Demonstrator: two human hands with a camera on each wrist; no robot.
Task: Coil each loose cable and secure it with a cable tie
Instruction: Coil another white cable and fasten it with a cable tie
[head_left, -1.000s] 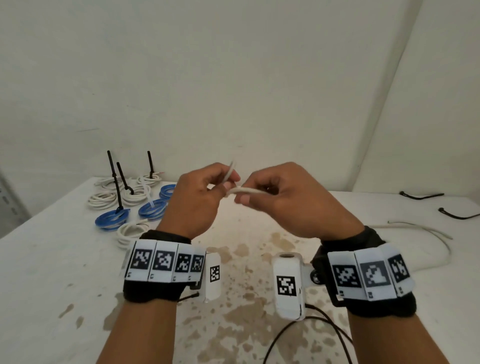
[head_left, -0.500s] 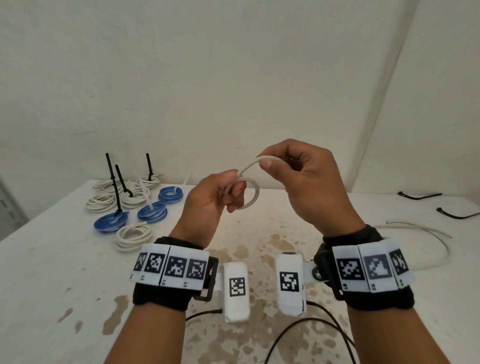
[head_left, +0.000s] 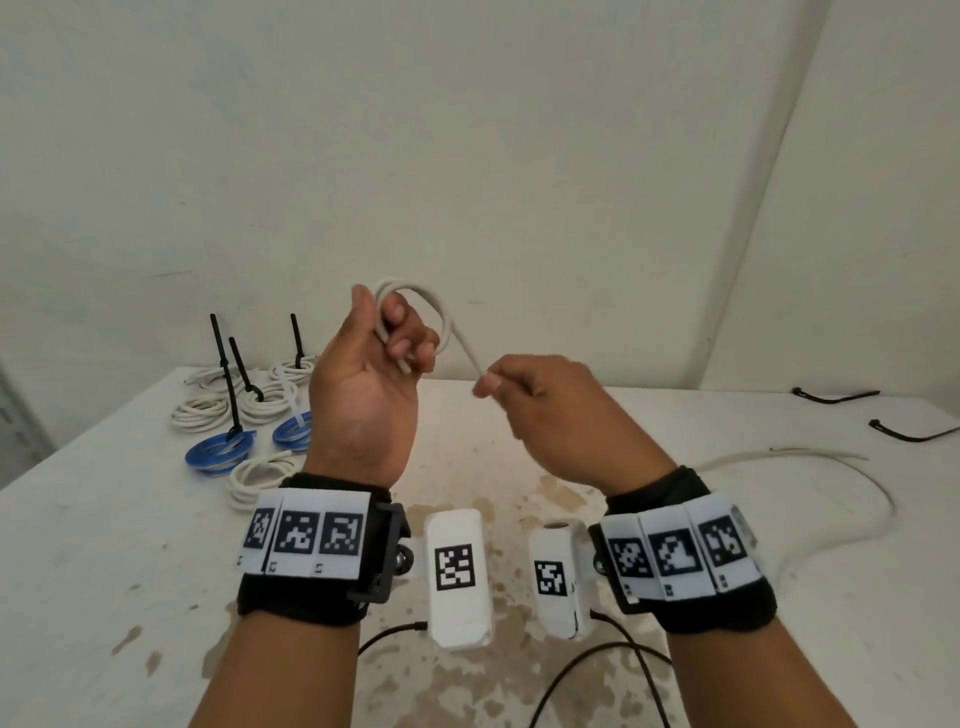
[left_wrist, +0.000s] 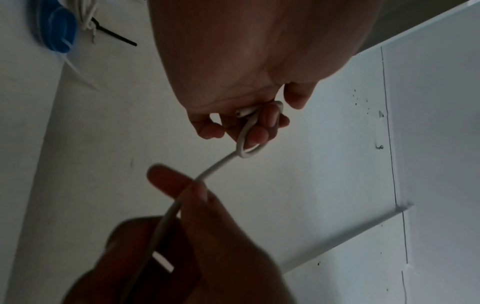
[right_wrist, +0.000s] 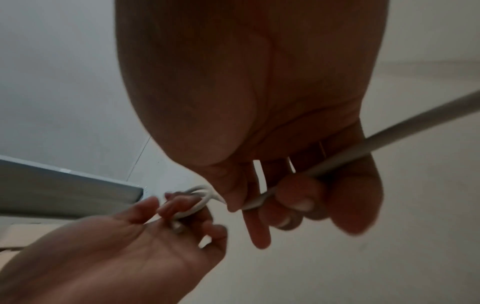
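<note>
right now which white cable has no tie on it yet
The white cable held up between both hands: it is only partly looped, while the white coils on the table carry black ties.

A smooth, matt white plastic-sheathed cable (head_left: 448, 323). A matt white table (head_left: 104, 545) with rough brown stains. Glossy blue coils (head_left: 218, 452) bound by thin black plastic cable ties (head_left: 224, 374). Black cloth wristbands (head_left: 306, 597) carry white paper-like printed tags. Matt painted wall (head_left: 467, 130).

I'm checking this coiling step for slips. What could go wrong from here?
The first loops of the white cable sit only on the left hand fingers and could spring open. The loose tail trails across the table and may snag as the right hand feeds it.
</note>
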